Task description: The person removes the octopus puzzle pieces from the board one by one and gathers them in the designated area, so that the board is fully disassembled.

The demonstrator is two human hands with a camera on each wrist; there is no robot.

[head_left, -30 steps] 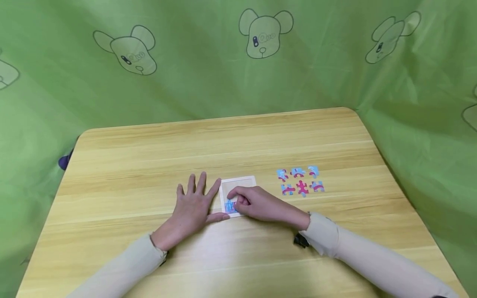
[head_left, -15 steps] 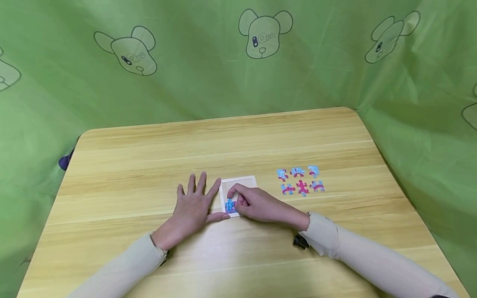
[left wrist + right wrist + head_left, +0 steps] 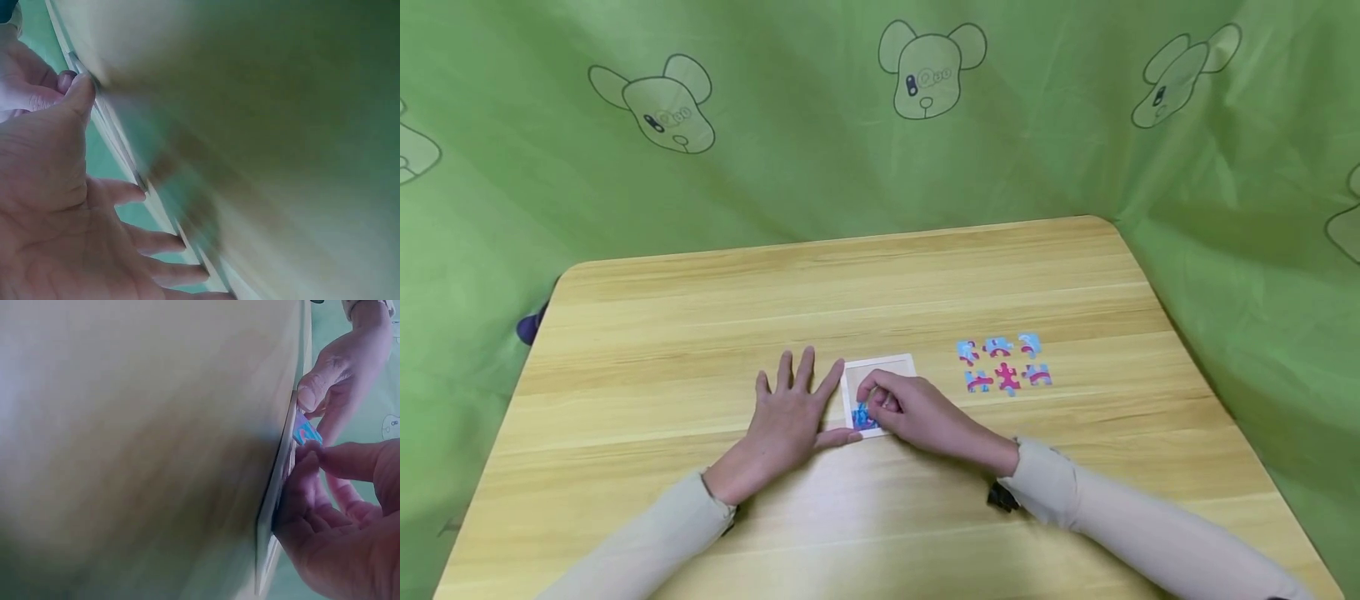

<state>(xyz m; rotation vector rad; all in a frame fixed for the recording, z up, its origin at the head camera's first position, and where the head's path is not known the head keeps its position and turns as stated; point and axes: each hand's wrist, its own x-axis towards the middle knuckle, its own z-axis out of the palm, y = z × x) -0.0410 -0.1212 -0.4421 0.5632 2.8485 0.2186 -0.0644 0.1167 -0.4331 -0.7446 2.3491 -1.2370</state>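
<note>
My left hand (image 3: 786,421) lies spread on the table, its thumb and index fingertip at the left side of a small square puzzle frame (image 3: 880,362). Inside that frame, at the near left corner, is a blue and purple puzzle piece (image 3: 863,417). My right hand (image 3: 913,408) reaches over the frame from the right with curled fingers. In the right wrist view, its thumb and index finger pinch the piece (image 3: 306,430), which stands tilted above the frame's edge. The right hand hides the frame's near right part.
To the right of the frame, several loose blue and pink puzzle pieces (image 3: 1006,367) lie in two rows on the wooden table (image 3: 820,308). A green curtain (image 3: 820,167) with mouse-like drawings hangs behind and beside the table.
The blue piece at the frame's near left corner has shifted and tilted slightly under the right fingers. The left hand and the loose pieces have stayed put.
</note>
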